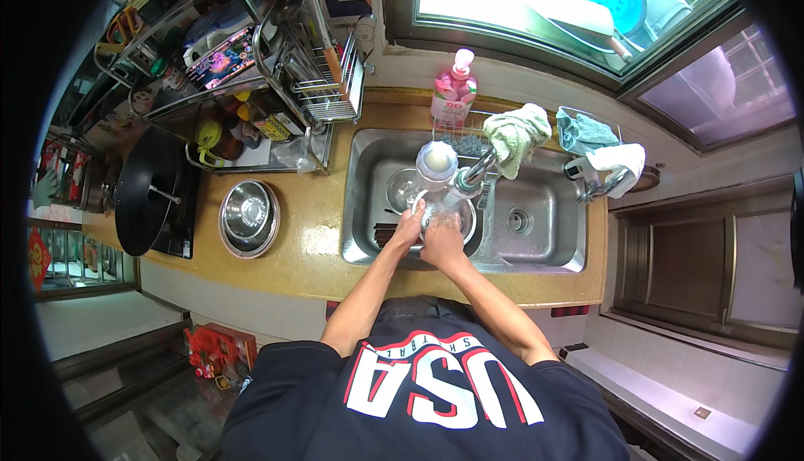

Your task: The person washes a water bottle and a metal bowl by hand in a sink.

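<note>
Over the left basin of a steel double sink (349,166), my left hand (409,227) grips the left rim of a bowl with a white rim (470,225). My right hand (445,244) is inside that bowl, its fingers blurred by splashing water. Water runs onto it from the faucet (468,181), which carries a white filter head (436,162). In the basin, a clear round dish or lid (402,189) lies behind my left hand. Dark chopsticks (384,235) rest to the left of it.
Metal bowls (248,210) sit nested on the yellow counter (301,254) at left. A black wok (141,191) and a steel rack (314,84) with a lit phone (223,62) stand farther left. Behind the sink are a pink soap bottle (453,97) and cloths (518,137).
</note>
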Demonstrator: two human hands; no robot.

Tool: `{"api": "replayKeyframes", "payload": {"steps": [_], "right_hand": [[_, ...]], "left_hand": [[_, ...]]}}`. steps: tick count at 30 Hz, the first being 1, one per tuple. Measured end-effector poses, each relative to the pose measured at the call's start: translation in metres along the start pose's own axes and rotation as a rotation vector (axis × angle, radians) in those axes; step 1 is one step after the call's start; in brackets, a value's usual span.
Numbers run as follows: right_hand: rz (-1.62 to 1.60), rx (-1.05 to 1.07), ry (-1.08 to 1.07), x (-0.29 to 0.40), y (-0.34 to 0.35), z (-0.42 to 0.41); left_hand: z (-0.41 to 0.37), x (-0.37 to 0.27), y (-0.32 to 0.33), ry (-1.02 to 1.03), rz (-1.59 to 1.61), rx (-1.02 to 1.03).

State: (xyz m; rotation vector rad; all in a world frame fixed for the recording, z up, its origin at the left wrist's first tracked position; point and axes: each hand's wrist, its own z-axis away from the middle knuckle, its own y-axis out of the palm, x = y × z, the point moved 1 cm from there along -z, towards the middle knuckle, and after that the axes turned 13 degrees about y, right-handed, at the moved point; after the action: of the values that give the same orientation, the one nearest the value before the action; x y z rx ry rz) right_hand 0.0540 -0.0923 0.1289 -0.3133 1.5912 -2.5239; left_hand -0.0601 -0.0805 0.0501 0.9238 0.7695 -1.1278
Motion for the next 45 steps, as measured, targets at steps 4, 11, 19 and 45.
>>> {"api": "replayKeyframes", "payload": {"steps": [4,11,19,45], "right_hand": [[-0.022,-0.06,-0.065,0.011,-0.001,0.017],[-0.082,-0.07,-0.138,0.015,-0.017,0.013],[0.006,0.105,-0.035,0.012,-0.032,0.005],[-1.21,-0.463,0.377,-0.087,0.063,-0.103]], "left_hand": [[-0.001,0.01,-0.016,0.098,-0.092,-0.011],[0.0,-0.007,-0.018,0.117,-0.047,-0.086],[-0.009,0.005,-0.025,0.181,-0.196,-0.175],[-0.01,-0.064,0.012,0.226,-0.306,-0.201]]}}
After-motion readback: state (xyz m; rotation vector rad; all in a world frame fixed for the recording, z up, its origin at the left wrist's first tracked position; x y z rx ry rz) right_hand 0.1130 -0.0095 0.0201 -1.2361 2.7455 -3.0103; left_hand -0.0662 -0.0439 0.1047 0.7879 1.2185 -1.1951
